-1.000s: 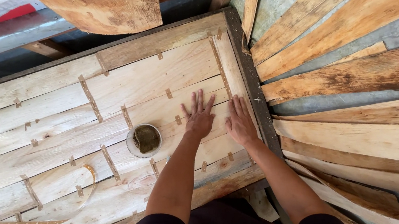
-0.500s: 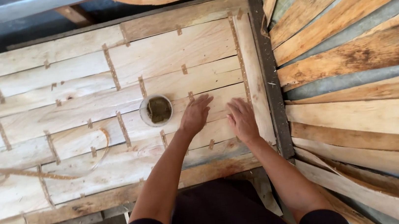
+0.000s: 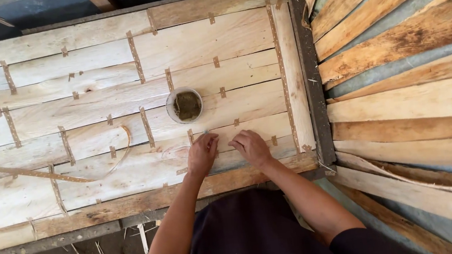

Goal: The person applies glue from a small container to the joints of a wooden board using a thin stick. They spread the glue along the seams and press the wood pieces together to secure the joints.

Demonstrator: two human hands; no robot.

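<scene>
Soft even daylight, sharp, faint shadows.

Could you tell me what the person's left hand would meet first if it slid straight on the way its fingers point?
Probably the small round white cup: the left hand lies on the pale taped wooden sheet, fingers aimed up the picture, slightly right of it.

The veneer sheet [image 3: 122, 98] is pale cream wood, crossed by short brown tape strips [image 3: 135, 58] in a scattered pattern. The small cup [image 3: 184, 105] is white with a murky olive-brown inside. On the right, the stacked planks [image 3: 400, 30] run tan to orange-brown.
</scene>
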